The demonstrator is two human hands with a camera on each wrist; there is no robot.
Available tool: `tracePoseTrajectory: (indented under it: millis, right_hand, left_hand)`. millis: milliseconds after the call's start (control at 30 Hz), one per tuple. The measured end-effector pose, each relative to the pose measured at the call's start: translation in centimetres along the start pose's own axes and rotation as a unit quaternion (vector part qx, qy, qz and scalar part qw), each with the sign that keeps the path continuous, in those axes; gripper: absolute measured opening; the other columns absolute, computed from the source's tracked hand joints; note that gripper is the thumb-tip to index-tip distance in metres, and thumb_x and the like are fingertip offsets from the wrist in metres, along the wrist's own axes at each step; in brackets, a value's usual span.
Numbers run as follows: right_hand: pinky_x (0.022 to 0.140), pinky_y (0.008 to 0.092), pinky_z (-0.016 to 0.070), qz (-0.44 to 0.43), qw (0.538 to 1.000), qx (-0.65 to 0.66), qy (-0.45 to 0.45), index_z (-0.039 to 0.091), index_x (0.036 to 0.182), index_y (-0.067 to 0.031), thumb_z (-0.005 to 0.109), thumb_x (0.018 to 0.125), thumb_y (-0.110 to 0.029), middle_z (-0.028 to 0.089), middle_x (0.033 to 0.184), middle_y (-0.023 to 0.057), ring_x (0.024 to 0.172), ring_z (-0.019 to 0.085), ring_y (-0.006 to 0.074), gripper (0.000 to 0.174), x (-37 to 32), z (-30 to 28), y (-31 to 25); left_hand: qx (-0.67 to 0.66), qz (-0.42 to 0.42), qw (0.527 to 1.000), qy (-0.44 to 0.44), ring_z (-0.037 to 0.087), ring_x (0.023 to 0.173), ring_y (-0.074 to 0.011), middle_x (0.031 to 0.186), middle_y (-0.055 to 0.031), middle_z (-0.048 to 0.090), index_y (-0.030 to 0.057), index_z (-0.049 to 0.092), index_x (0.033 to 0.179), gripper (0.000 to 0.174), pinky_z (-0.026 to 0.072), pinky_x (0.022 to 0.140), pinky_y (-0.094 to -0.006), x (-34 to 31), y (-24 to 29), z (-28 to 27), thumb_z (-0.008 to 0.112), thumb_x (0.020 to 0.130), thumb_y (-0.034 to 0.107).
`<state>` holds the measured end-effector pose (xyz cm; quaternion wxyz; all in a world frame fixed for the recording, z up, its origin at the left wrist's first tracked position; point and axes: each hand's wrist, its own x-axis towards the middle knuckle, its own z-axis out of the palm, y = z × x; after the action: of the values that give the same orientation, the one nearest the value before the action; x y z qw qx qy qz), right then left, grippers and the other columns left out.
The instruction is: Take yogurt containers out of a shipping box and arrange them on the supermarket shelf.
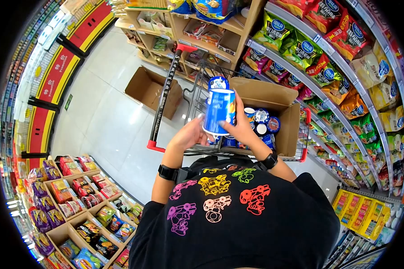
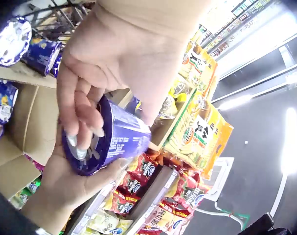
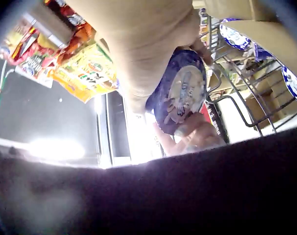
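Note:
In the head view a blue lidded paper cup point(image 1: 220, 110) is held on its side above the shopping cart. My right hand point(image 1: 243, 127) grips it round the side, thumb lying along the wall. My left hand point(image 1: 188, 134) is at the lid end. In the left wrist view, my left hand point(image 2: 114, 63) has its curled fingertips on the lid point(image 2: 89, 154), with the thumb by the cup's side. The printed lid point(image 3: 185, 95) faces the right wrist camera. Beyond the held cup stands another blue cup point(image 1: 218, 83).
An open cardboard box point(image 1: 285, 134) in the cart holds several blue cups point(image 1: 261, 116). The cart's black handle point(image 1: 166, 94) lies to the left, with another cardboard box point(image 1: 150, 85) on the floor past it. Snack shelves point(image 1: 318, 42) rise at right; snack bins point(image 1: 83, 201) stand lower left.

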<state>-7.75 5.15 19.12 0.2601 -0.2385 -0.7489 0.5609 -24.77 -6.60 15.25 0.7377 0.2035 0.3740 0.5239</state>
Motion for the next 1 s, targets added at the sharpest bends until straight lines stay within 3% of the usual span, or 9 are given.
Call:
tracePoseTrajectory:
  millis: [133, 200, 267, 367, 467, 500, 633, 900, 1000]
  right_hand:
    - [0.09, 0.0366, 0.0411, 0.193, 0.966, 0.164, -0.045, 0.003, 0.139, -0.0052, 0.049, 0.088, -0.024, 0.029, 0.134, 0.0156, 0.114, 0.043, 0.0274, 0.071, -0.3, 0.9, 2.9]
    - [0.067, 0.0444, 0.0541, 0.312, 0.911, 0.262, -0.068, 0.003, 0.14, -0.0208, 0.044, 0.089, -0.034, 0.023, 0.137, 0.0112, 0.114, 0.043, 0.0302, 0.067, -0.9, 1.2, 3.9]
    - [0.077, 0.0441, 0.0506, 0.334, 0.889, 0.3, -0.091, 0.005, 0.14, -0.0205, 0.041, 0.091, -0.037, 0.021, 0.139, 0.0108, 0.116, 0.042, 0.0303, 0.063, -1.1, 1.7, 6.1]
    - [0.073, 0.0385, 0.0526, 0.399, 0.841, 0.334, -0.151, 0.013, 0.139, -0.0186, 0.042, 0.091, -0.039, 0.031, 0.135, 0.0116, 0.101, 0.055, 0.0288, 0.059, -1.1, 1.8, 5.2]
    - [0.067, 0.0318, 0.0535, 0.4, 0.861, 0.265, -0.169, 0.021, 0.136, -0.0161, 0.043, 0.09, -0.039, 0.038, 0.13, 0.0124, 0.09, 0.06, 0.0275, 0.055, -2.0, 2.3, 6.9]
    - [0.062, 0.0288, 0.0533, 0.402, 0.868, 0.258, -0.135, 0.028, 0.132, -0.0121, 0.045, 0.089, -0.036, 0.05, 0.115, 0.0155, 0.083, 0.062, 0.0255, 0.052, -2.4, 2.6, 7.1]
    - [0.059, 0.028, 0.0531, 0.447, 0.848, 0.259, -0.117, 0.032, 0.127, -0.0064, 0.05, 0.088, -0.028, 0.06, 0.081, 0.0129, 0.066, 0.063, 0.0195, 0.048, -2.9, 1.9, 7.8]
    - [0.062, 0.0259, 0.0512, 0.384, 0.879, 0.262, -0.104, 0.022, 0.135, -0.0084, 0.052, 0.087, -0.017, 0.059, 0.087, 0.0127, 0.071, 0.061, 0.0163, 0.058, -3.4, 0.9, 8.7]
    - [0.064, 0.0252, 0.0499, 0.342, 0.896, 0.267, -0.095, 0.023, 0.136, -0.0107, 0.052, 0.087, -0.016, 0.06, 0.088, 0.0121, 0.072, 0.061, 0.0156, 0.057, -2.7, 0.0, 9.1]
  left_hand:
    - [0.208, -0.095, 0.963, 0.14, 0.047, 0.04, -0.0155, 0.059, -0.0153, 0.058, 0.0, 0.047, 0.1, 0.05, 0.042, 0.043, -0.0241, -0.5, 0.2, 1.0, 0.031, 0.092, 0.047]
    - [0.22, -0.147, 0.954, 0.142, 0.045, 0.038, -0.0146, 0.056, -0.0154, 0.057, 0.0003, 0.049, 0.094, 0.051, 0.0374, 0.04, -0.0231, 0.5, -1.3, -1.5, 0.031, 0.091, 0.048]
    - [0.208, -0.152, 0.952, 0.165, 0.039, 0.035, -0.0134, 0.05, -0.0137, 0.054, 0.0009, 0.051, 0.084, 0.059, 0.0312, 0.037, -0.023, 0.9, -2.4, -3.3, 0.028, 0.089, 0.055]
    - [0.216, -0.169, 0.934, 0.23, 0.037, 0.034, -0.0142, 0.046, -0.0119, 0.05, 0.0013, 0.053, 0.07, 0.071, 0.0308, 0.036, -0.0255, 0.8, -3.1, -3.8, 0.021, 0.087, 0.062]
    - [0.365, -0.215, 0.864, 0.273, 0.044, 0.037, -0.0179, 0.046, -0.0125, 0.05, -0.0007, 0.059, 0.071, 0.076, 0.0377, 0.038, -0.0298, 1.5, -4.9, -5.8, 0.017, 0.086, 0.061]
    - [0.379, -0.205, 0.861, 0.27, 0.048, 0.039, -0.0199, 0.047, -0.0128, 0.051, 0.0015, 0.063, 0.062, 0.079, 0.0409, 0.041, -0.0314, 1.5, -5.3, -5.8, 0.016, 0.086, 0.06]
    - [0.387, -0.198, 0.859, 0.271, 0.051, 0.044, -0.0189, 0.051, -0.0115, 0.055, 0.0012, 0.067, 0.071, 0.071, 0.0429, 0.044, -0.0308, 0.8, -5.1, -3.5, 0.025, 0.087, 0.056]
    - [0.473, -0.122, 0.819, 0.302, 0.059, 0.069, -0.0263, 0.067, -0.014, 0.062, 0.0057, 0.07, 0.071, 0.047, 0.045, 0.068, -0.0334, 2.0, -6.4, -3.2, 0.045, 0.083, 0.045]
    - [0.508, 0.078, 0.788, 0.338, 0.056, 0.065, -0.0292, 0.063, -0.0147, 0.057, 0.0076, 0.069, 0.067, 0.037, 0.0435, 0.064, -0.0356, 2.5, -5.4, -1.9, 0.05, 0.084, 0.035]
